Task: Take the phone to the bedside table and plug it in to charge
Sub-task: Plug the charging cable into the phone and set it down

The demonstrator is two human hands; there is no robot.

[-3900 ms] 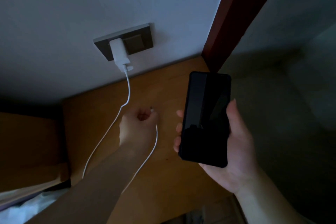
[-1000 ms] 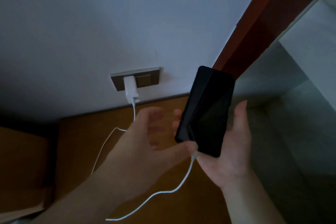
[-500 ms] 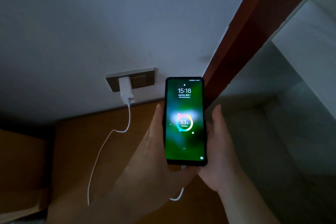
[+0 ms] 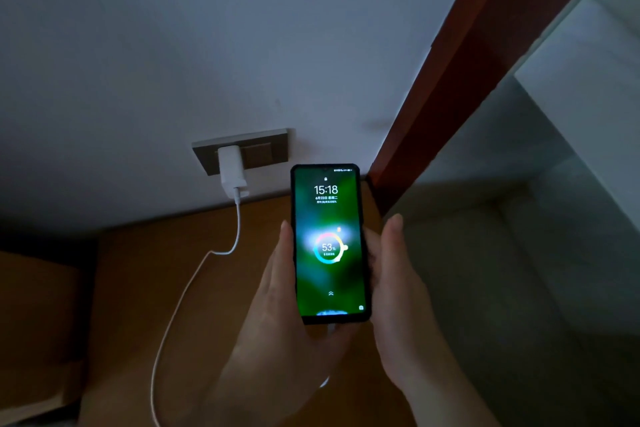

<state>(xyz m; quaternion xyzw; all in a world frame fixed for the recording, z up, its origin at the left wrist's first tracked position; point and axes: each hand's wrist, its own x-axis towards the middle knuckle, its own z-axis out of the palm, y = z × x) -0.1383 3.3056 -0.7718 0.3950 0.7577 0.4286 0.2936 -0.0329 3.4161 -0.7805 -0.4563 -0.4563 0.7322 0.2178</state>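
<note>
The black phone (image 4: 329, 246) is held upright above the wooden bedside table (image 4: 138, 288), screen lit green and showing 15:18 and a 53% charge ring. My left hand (image 4: 273, 315) grips its left edge and my right hand (image 4: 394, 288) its right edge. A white cable (image 4: 194, 274) runs from the white charger (image 4: 230, 170) in the wall socket (image 4: 242, 151) down across the table and loops under my hands to the phone's bottom end, where the plug is hidden.
A dark red wooden post (image 4: 460, 69) rises right of the table. To the right lies pale bedding (image 4: 519, 253). A lower wooden surface (image 4: 38, 322) sits at the left. The room is dim.
The cable end went into the phone's bottom and the screen lit up with the charge ring. My left hand moved from the cable onto the phone's left edge; the phone has lowered slightly.
</note>
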